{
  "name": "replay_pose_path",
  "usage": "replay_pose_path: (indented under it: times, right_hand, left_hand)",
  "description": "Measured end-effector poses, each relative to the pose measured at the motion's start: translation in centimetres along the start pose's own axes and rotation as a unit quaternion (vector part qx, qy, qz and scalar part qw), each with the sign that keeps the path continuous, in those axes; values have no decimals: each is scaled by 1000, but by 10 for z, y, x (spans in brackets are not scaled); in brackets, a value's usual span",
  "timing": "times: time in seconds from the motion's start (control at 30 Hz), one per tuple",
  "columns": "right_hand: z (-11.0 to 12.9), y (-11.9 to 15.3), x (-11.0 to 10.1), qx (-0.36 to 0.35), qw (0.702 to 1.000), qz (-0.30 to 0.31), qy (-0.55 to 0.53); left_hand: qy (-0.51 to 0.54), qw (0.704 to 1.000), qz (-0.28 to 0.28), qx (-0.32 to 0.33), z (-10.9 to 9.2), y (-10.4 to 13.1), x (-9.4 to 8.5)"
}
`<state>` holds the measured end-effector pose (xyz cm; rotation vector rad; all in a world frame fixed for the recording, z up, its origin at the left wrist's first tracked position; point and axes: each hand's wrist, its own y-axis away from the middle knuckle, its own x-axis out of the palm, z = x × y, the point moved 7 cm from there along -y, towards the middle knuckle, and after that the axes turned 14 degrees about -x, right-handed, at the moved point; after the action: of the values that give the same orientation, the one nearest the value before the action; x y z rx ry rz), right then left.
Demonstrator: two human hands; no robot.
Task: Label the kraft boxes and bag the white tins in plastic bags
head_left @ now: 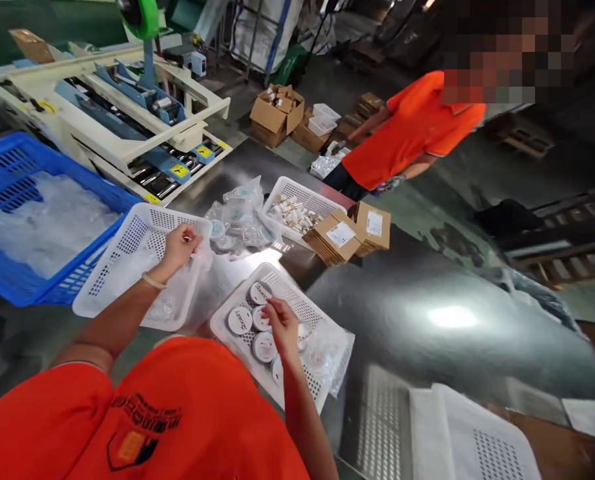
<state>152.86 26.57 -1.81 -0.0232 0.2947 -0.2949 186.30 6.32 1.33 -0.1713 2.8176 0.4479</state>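
Note:
My left hand (180,245) is raised over a white perforated basket (122,267), fingers pinched on a clear plastic bag (197,261) that hangs by the basket's right rim. My right hand (282,327) reaches into a smaller white tray (310,313) in front of me. That tray holds several round white jars (240,320) with printed lids. The fingertips curl down among the jars, and the hand hides whether they grip one. Crumpled clear bags (327,350) lie in the tray's right end.
A blue crate (7,160) of clear bags stands left, beside a white and blue machine (142,113). Bagged jars (240,217), a basket of small parts (297,210) and flat cardboard boxes (350,233) lie ahead on the steel table (427,320). A person in orange (412,133) stands beyond.

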Motion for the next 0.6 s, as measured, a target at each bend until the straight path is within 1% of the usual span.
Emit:
replay_pose_path:
  times: [0.07, 0.1, 0.13, 0.17, 0.2, 0.23, 0.3, 0.4, 0.43, 0.47, 0.5, 0.6]
  right_hand:
    - [9, -7, 48, 1, 995, 30, -96]
    - [14, -12, 65, -8, 992, 25, -120]
    - [16, -19, 76, -12, 992, 18, -127]
    - [17, -26, 82, -11, 992, 9, -128]
    - [14, -32, 83, -7, 992, 4, -124]
    - [10, -37, 80, 0, 993, 3, -119]
    - [-3, -40, 61, 16, 993, 1, -115]
    - [-24, -34, 25, 37, 991, 1, -129]
    - [-30, -31, 14, 43, 990, -4, -135]
    - [-34, -28, 4, 48, 989, -13, -140]
    - [-38, -25, -5, 53, 988, -28, -143]
    - [-40, -21, -23, 55, 983, -82, -153]
  left_hand:
    - [65, 996, 60, 14, -10, 25, 27]
    - [81, 992, 98, 19, -14, 39, 41]
    - [82, 987, 138, 23, -18, 51, 55]
    - [76, 982, 172, 26, -22, 62, 67]
    - [65, 977, 202, 27, -24, 71, 75]
    - [46, 971, 233, 27, -25, 77, 81]
    - [-16, 951, 307, 26, -23, 85, 92]
    - [-110, 893, 435, 13, -7, 95, 111]
    - [-120, 879, 461, 2, -1, 99, 117]
    - [-115, 872, 476, -13, 4, 101, 123]
    - [-102, 871, 480, -29, 8, 103, 129]
    - [-47, 883, 462, -71, 14, 106, 145]
